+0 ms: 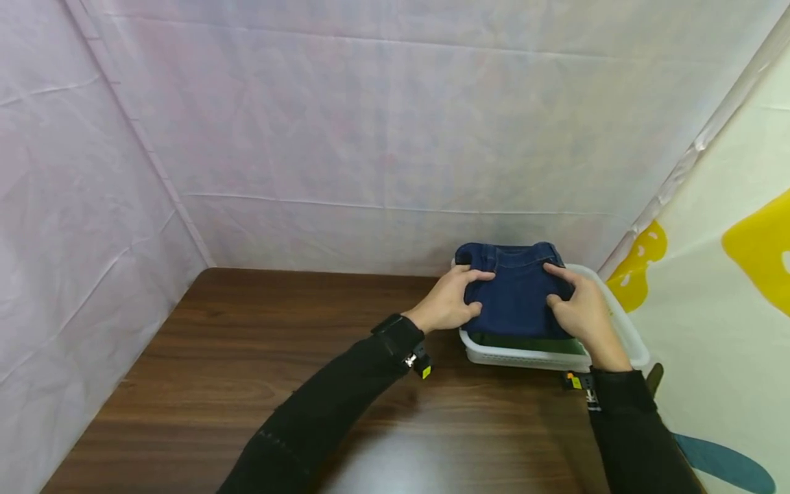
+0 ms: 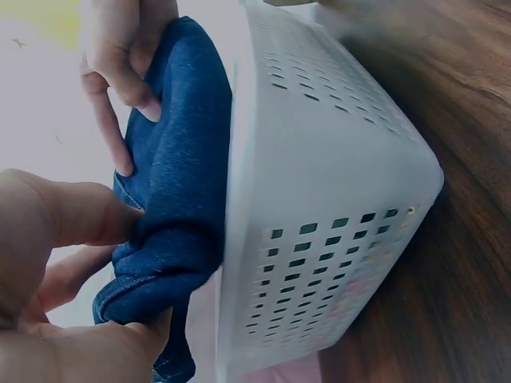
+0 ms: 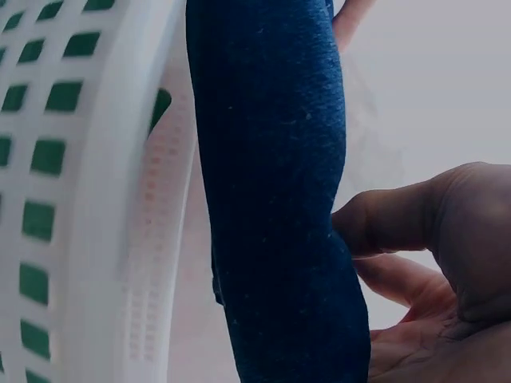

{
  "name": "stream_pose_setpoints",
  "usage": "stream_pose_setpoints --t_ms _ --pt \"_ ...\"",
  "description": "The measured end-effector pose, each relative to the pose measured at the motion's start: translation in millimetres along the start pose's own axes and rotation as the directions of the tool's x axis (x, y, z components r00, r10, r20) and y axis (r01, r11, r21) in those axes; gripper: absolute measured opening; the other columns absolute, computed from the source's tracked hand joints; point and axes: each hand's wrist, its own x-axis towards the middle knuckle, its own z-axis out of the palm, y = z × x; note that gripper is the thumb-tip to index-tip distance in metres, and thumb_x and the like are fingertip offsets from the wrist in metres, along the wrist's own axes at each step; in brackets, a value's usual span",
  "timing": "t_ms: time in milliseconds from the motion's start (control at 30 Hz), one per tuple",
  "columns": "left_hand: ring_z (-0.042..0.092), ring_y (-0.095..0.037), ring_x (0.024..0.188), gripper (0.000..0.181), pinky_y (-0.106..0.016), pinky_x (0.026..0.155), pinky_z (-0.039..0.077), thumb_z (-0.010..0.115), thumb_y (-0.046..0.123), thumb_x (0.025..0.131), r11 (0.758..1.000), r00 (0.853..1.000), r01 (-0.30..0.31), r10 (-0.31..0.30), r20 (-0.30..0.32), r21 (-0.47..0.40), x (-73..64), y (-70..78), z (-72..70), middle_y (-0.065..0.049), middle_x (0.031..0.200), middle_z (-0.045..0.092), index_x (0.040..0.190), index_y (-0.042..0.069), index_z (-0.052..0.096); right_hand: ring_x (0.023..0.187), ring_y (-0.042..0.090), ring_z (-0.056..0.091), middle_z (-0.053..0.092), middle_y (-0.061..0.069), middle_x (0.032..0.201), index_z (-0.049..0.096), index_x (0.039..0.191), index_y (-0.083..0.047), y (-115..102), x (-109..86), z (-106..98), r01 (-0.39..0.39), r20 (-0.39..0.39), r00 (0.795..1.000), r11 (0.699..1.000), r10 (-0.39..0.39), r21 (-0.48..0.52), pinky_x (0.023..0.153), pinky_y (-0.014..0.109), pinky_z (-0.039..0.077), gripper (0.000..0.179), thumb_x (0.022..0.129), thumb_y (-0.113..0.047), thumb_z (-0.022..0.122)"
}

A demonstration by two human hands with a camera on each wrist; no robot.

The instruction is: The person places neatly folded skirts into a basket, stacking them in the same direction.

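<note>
A folded pair of dark blue jeans [image 1: 518, 302] lies level over the white plastic basket [image 1: 512, 355], waistband toward the back wall. My left hand [image 1: 449, 300] grips its left side, and in the left wrist view the thumb and fingers pinch the denim [image 2: 188, 144] at a fold. On the opposite side my right hand [image 1: 581, 309] holds the jeans, thumb on top. The right wrist view shows the bundle [image 3: 275, 199] just above the basket rim [image 3: 104, 199]. Green cloth [image 1: 537, 344] shows inside the basket beneath the jeans; the rest of the contents is hidden.
The basket stands at the back right of a brown wooden table [image 1: 296, 329]. Pale cloth walls [image 1: 370, 137] close off the back and left. A white sheet with yellow shapes [image 1: 642, 267] hangs at the right, close to the basket.
</note>
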Motion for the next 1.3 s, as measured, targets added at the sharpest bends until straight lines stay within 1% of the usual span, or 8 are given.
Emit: stream_pose_setpoints --t_ms 267,400,500,567,667,767,1067,1300 --pt "0.027 -0.027 0.147 0.062 -0.036 0.109 0.039 0.066 0.014 0.095 1.000 0.999 0.009 -0.010 0.035 0.030 13.5 5.1 12.5 -0.016 0.160 0.027 0.152 0.027 0.046 0.038 0.018 0.026 0.051 0.031 0.136 0.055 0.146 -0.016 10.7 1.7 -8.5 -0.061 -0.013 0.998 0.997 0.061 -0.051 0.035 0.031 0.029 0.064 0.084 0.002 0.056" --pt "0.024 -0.026 0.148 0.059 -0.033 0.107 0.041 0.065 0.016 0.096 0.997 0.998 0.012 -0.016 0.058 0.070 13.3 6.2 18.0 -0.014 0.157 0.033 0.151 0.022 0.047 0.042 0.019 0.028 0.052 0.031 0.133 0.058 0.144 -0.014 19.3 2.7 -6.9 -0.053 -0.004 0.999 0.996 0.053 -0.074 0.037 0.031 0.030 0.063 0.083 0.002 0.058" --pt "0.022 -0.026 0.148 0.050 -0.036 0.109 0.039 0.064 0.019 0.097 0.988 0.998 0.012 -0.021 0.056 0.154 8.8 6.2 18.7 -0.009 0.153 0.042 0.146 0.016 0.053 0.046 0.020 0.031 0.059 0.034 0.118 0.057 0.142 -0.008 27.4 4.0 -3.2 -0.028 0.063 0.997 0.991 0.037 -0.132 0.040 0.032 0.031 0.058 0.086 0.002 0.060" --pt "0.025 -0.028 0.147 0.044 -0.041 0.110 0.038 0.063 0.020 0.099 0.973 0.999 0.019 -0.029 0.042 0.228 4.5 5.7 16.9 -0.008 0.151 0.045 0.142 0.014 0.057 0.052 0.024 0.042 0.060 0.036 0.114 0.055 0.142 -0.002 32.0 4.5 -0.2 -0.009 0.137 0.990 0.984 0.034 -0.177 0.046 0.035 0.038 0.054 0.089 -0.002 0.064" --pt "0.033 -0.031 0.142 0.038 -0.047 0.109 0.040 0.063 0.023 0.100 0.952 0.999 0.028 -0.038 0.027 0.304 -2.1 2.1 13.4 -0.012 0.152 0.043 0.137 0.016 0.062 0.082 0.041 0.060 0.059 0.038 0.116 0.049 0.144 0.006 36.1 4.9 4.6 -0.004 0.258 0.964 0.976 0.061 -0.218 0.067 0.047 0.050 0.056 0.095 -0.013 0.067" --pt "0.036 -0.032 0.140 0.037 -0.048 0.106 0.042 0.062 0.027 0.101 0.949 0.998 0.029 -0.043 0.039 0.314 -8.5 -2.8 11.0 -0.012 0.153 0.040 0.137 0.018 0.062 0.112 0.052 0.053 0.050 0.038 0.134 0.045 0.144 0.010 37.2 2.6 10.4 0.006 0.288 0.956 0.975 0.060 -0.222 0.087 0.059 0.047 0.061 0.097 -0.019 0.069" --pt "0.040 -0.030 0.137 0.039 -0.050 0.102 0.044 0.061 0.036 0.102 0.951 1.000 -0.004 -0.005 0.028 0.309 -22.6 -17.8 -4.0 -0.011 0.151 0.042 0.137 0.018 0.062 0.118 0.055 0.048 0.054 0.036 0.130 0.052 0.140 0.008 29.5 2.0 25.2 0.125 0.155 0.984 0.968 -0.092 -0.218 0.098 0.066 0.038 0.054 0.095 -0.018 0.070" --pt "0.048 -0.024 0.129 0.045 -0.048 0.097 0.047 0.060 0.040 0.102 0.942 1.000 -0.010 0.017 -0.017 0.337 -37.7 -32.0 -25.7 -0.007 0.147 0.046 0.141 0.018 0.058 0.120 0.052 0.047 0.052 0.034 0.131 0.055 0.139 0.002 17.3 -0.1 38.0 0.204 0.066 0.979 0.958 -0.195 -0.201 0.097 0.067 0.037 0.050 0.095 -0.017 0.069"
